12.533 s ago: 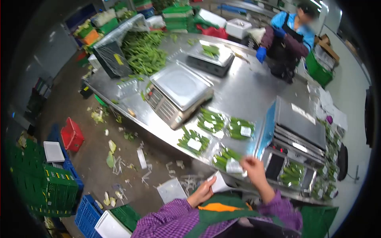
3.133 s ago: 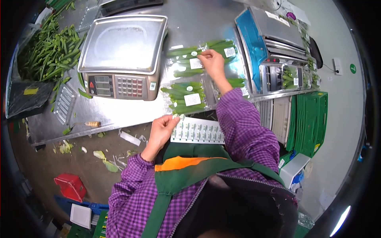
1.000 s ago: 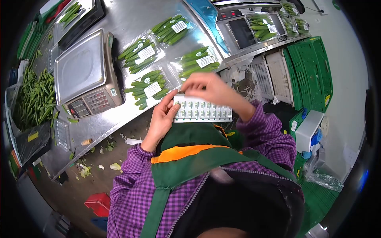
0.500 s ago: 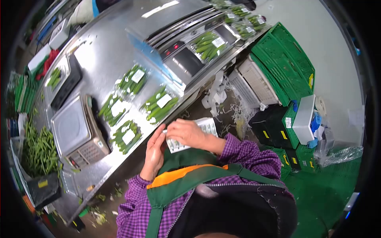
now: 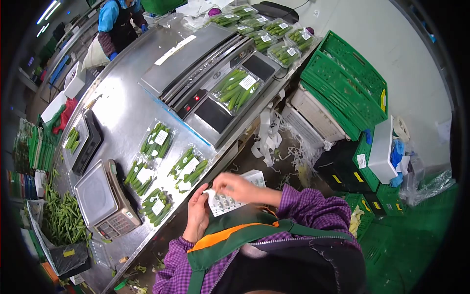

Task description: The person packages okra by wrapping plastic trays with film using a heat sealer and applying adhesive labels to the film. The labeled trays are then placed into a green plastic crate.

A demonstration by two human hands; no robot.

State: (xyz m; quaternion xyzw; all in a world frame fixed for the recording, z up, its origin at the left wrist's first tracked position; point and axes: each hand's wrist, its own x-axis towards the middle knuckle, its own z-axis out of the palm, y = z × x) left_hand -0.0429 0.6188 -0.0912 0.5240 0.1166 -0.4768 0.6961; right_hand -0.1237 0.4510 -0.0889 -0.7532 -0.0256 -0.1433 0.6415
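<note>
A white sheet of small labels (image 5: pixel 230 202) is held in front of my apron. My left hand (image 5: pixel 197 214) grips its left edge between thumb and fingers. Over the upper part of the sheet is my right hand (image 5: pixel 236 187), blurred, with its fingers bent together; whether a label is between them is too small to tell. Several clear packs of green pods lie on the steel table just beyond, among them a labelled pack (image 5: pixel 189 168) nearest my hands. Another pack (image 5: pixel 237 89) rests on the wrapping machine (image 5: pixel 214 114).
A scale (image 5: pixel 98 188) and a crate of loose green pods (image 5: pixel 62 215) stand at the left. Green crates (image 5: pixel 345 83) are stacked at the right. More packs (image 5: pixel 285 53) sit at the table's far end. A person in blue sleeves (image 5: pixel 108 18) is across the table.
The view has shifted, bringing the person across the table and the far packs further into view. My right hand has lifted a little off the sheet, uncovering more labels.
</note>
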